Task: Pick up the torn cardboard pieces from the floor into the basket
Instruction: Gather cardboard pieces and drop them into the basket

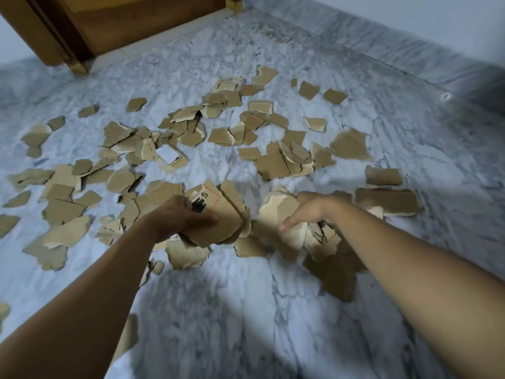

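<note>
Our left hand (188,217) has its fingers curled tight round a stack (226,214) of torn card, the top sheet printed in black with a red dashed line. Our right hand (314,207) clamps a crumpled bunch (296,231), the thumb (285,225) pressed across its front. The two loads sit just beside each other at mid-view; we cannot tell whether they are clear of the ground. Loose pieces (276,162) lie scattered over the marble floor (232,310) from nine o'clock round through twelve to three, thickest at ten and one. One bearing a white label (167,154) lies at eleven. A wooden door (142,20) stands beyond, also at eleven.
</note>
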A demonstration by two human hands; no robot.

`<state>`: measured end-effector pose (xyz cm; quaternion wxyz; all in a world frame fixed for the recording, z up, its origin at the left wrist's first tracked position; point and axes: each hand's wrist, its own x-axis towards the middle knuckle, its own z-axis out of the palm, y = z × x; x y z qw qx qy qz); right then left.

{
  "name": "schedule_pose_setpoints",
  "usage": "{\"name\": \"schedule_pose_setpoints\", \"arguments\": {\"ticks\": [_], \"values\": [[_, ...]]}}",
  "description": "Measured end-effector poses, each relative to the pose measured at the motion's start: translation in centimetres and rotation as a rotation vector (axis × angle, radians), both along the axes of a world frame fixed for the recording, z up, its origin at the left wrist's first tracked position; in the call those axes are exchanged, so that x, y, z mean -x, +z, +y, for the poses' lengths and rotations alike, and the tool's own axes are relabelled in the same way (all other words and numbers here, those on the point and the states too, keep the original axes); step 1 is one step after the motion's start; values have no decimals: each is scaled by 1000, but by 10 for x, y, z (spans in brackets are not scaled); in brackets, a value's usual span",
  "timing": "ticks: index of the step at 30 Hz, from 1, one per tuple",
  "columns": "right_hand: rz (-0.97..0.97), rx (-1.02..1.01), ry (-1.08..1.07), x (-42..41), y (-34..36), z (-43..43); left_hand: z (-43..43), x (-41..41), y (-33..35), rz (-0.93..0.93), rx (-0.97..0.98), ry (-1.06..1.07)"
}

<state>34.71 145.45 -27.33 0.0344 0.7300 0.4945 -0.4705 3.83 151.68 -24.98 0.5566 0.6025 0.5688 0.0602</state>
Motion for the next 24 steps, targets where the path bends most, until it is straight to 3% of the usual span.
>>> {"name": "schedule_pose_setpoints", "arguments": {"ticks": [4,8,13,21,24], "values": [[-136,-1,177,59,-27,1,-15,35,-30,162,34,-20],[-231,-26,126,90,-66,-9,-33,65,-58,211,107,16],[-249,-63,74,94,-72,-14,-45,69,-76,353,-42,-66],[-113,-18,94,65,-48,-14,-35,52,-71,220,-131,-86],[-61,-6,-34,26,-21,2,-21,34,-50,136,-88,-99]]}}
